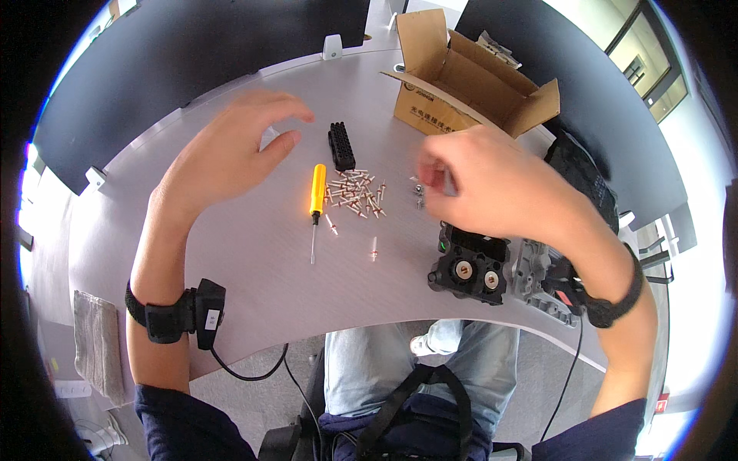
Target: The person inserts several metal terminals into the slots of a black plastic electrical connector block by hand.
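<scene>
My left hand [240, 146] hovers over the table at the left, slightly blurred, thumb and fingers apart. A small pale patch shows between them; I cannot tell what it is. My right hand [480, 180] is above the black housing [469, 269], fingers curled together and smeared; whatever they may hold is hidden. Between the hands lie a yellow-handled screwdriver [317, 192], a black block with rows of holes [340, 146] and a pile of small metal contact pins [355, 188]. One pin [374, 250] lies apart, nearer me. Small metal pieces [419, 190] are beside my right fingers.
An open cardboard box [438, 115] stands at the back right, before dark partition panels [254, 54]. Grey castings [538, 280] lie right of the black housing, under my right wrist. Cables [250, 376] run from both wristbands. A grey cloth [98, 342] is at the far left.
</scene>
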`<state>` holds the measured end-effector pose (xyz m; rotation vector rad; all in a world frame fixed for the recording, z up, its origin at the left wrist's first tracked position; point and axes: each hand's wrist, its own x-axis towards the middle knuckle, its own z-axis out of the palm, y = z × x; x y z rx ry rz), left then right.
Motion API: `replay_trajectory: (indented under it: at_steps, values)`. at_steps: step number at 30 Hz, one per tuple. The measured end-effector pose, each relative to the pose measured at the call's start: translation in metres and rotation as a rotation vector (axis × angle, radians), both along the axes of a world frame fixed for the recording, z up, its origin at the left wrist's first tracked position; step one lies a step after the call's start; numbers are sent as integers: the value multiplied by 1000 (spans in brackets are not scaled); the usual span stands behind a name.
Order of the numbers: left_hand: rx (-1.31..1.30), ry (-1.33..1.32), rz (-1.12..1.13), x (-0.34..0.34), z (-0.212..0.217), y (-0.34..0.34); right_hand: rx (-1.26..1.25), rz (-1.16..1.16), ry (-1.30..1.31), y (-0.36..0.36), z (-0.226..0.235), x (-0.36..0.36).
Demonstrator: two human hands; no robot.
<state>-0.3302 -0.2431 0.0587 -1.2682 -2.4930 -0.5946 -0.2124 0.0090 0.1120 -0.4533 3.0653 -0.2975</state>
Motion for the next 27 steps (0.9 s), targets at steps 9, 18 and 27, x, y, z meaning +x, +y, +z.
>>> replay_trajectory:
  at_steps: [9,18,27]
  values:
    - [-87,52,-37,32,1,8,-671,-103,-57,14,-20,138]
    - [-171,-197,-248,104,10,61,-716,-191,239,65,-106,199]
    - [64,-489,-231,96,-17,63,-638,-291,174,98,-91,186]
